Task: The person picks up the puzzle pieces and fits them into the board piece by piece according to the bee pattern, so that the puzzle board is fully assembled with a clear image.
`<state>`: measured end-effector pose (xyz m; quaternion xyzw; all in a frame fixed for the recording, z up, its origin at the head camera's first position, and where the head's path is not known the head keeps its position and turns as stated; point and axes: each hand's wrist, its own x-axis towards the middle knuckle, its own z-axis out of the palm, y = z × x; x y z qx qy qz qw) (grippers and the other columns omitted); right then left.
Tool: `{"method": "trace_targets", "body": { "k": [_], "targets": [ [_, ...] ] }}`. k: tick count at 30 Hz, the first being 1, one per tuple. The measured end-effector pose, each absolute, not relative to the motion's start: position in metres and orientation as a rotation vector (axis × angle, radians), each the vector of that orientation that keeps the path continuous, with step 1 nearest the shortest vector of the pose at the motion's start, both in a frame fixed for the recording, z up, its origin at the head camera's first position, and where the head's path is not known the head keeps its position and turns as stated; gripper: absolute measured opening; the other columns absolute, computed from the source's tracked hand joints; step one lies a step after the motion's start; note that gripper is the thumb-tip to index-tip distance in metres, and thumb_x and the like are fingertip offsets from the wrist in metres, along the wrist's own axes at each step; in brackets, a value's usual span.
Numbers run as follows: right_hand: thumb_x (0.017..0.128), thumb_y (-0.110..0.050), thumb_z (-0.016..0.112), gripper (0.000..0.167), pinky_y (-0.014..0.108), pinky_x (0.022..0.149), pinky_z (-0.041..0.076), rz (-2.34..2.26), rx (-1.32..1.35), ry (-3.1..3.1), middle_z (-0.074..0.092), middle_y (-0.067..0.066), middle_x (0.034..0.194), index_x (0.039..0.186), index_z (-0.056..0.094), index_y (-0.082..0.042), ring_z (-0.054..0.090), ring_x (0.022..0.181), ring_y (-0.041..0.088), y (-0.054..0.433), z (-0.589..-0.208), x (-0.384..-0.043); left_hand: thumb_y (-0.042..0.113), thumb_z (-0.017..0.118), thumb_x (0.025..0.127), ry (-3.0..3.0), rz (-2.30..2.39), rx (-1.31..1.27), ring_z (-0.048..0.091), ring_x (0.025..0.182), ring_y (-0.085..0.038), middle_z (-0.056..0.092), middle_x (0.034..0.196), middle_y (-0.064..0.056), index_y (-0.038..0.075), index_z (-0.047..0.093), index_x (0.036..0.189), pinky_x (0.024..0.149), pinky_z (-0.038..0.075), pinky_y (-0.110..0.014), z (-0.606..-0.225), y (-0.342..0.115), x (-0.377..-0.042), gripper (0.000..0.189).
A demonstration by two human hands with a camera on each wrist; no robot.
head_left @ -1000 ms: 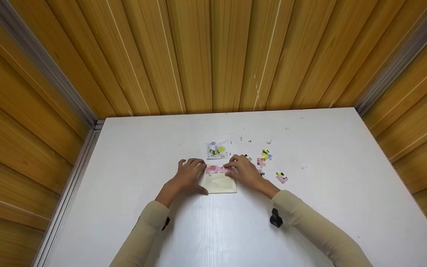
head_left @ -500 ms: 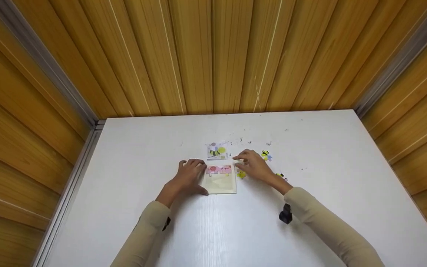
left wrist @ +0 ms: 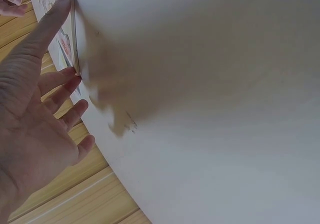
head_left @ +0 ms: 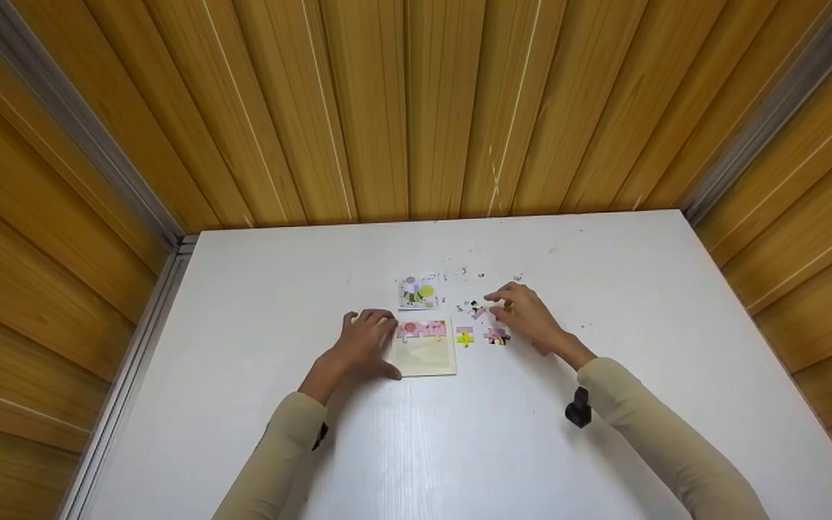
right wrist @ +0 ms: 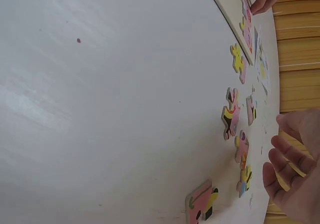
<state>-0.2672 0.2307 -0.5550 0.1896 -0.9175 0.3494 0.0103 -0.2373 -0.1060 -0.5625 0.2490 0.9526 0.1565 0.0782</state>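
Note:
A pale wooden puzzle tray (head_left: 423, 359) lies mid-table, with joined pink puzzle pieces (head_left: 422, 329) along its far side. My left hand (head_left: 365, 343) holds the tray's left side, the thumb at the near corner and fingertips at the far one. To the right, my right hand (head_left: 529, 314) hovers over loose puzzle pieces, thumb and fingers apart and nothing visible between them. Nearest its fingertips is a pink, black and white piece (head_left: 476, 309). A yellow-and-pink piece (head_left: 465, 336) lies beside the tray, and a pink, yellow and black piece (head_left: 497, 336) just beyond it.
A picture card with a bee (head_left: 417, 292) lies behind the tray. In the right wrist view, a pink piece with a green curve (right wrist: 199, 200) and a yellow-and-blue piece (right wrist: 244, 181) lie below the hand. Wooden panels (head_left: 430, 108) stand behind the white table (head_left: 416, 448).
My right hand has left the pink row in the tray and moved right over the loose pieces, uncovering the ones beside the tray. The left hand stays at the tray.

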Motion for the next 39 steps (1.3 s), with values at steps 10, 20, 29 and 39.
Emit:
{"method": "trace_targets", "body": {
  "k": [10, 20, 29, 39],
  "targets": [
    [0.096, -0.002, 0.064, 0.029, 0.048, 0.091, 0.05, 1.125, 0.565, -2.911, 0.067, 0.02, 0.118, 0.124, 0.071, 0.002, 0.061, 0.104, 0.033, 0.225, -0.565, -0.275, 0.052, 0.093, 0.065, 2.85, 0.458, 0.738, 0.043, 0.141, -0.037, 0.053, 0.149, -0.014, 0.005, 0.055, 0.142, 0.114, 0.028, -0.067, -0.563, -0.108, -0.238, 0.098],
    [0.096, 0.001, 0.064, 0.026, 0.058, 0.105, 0.045, 0.956, 0.741, -2.924, 0.066, 0.022, 0.13, 0.121, 0.073, 0.001, 0.057, 0.12, 0.041, 0.21, -0.573, -0.285, 0.05, 0.093, 0.066, 2.838, 0.477, 0.728, 0.042, 0.143, -0.036, 0.052, 0.15, -0.012, 0.006, 0.054, 0.144, 0.116, 0.026, -0.065, -0.562, -0.104, -0.239, 0.098],
    [0.092, -0.012, 0.075, 0.023, 0.058, 0.092, 0.045, 0.877, 0.689, -2.883, 0.07, 0.018, 0.111, 0.113, 0.076, -0.002, 0.059, 0.107, 0.038, 0.203, -0.576, -0.283, 0.051, 0.094, 0.065, 2.859, 0.453, 0.761, 0.045, 0.14, -0.037, 0.054, 0.147, -0.014, 0.005, 0.055, 0.141, 0.113, 0.029, -0.067, -0.561, -0.104, -0.238, 0.097],
    [0.099, -0.008, 0.065, 0.03, 0.052, 0.09, 0.048, 0.844, 0.729, -2.931, 0.065, 0.018, 0.115, 0.128, 0.07, -0.003, 0.058, 0.108, 0.035, 0.202, -0.574, -0.289, 0.049, 0.094, 0.066, 2.855, 0.488, 0.744, 0.044, 0.14, -0.038, 0.054, 0.147, -0.015, 0.004, 0.056, 0.141, 0.114, 0.028, -0.067, -0.562, -0.106, -0.238, 0.096]
  ]
}}
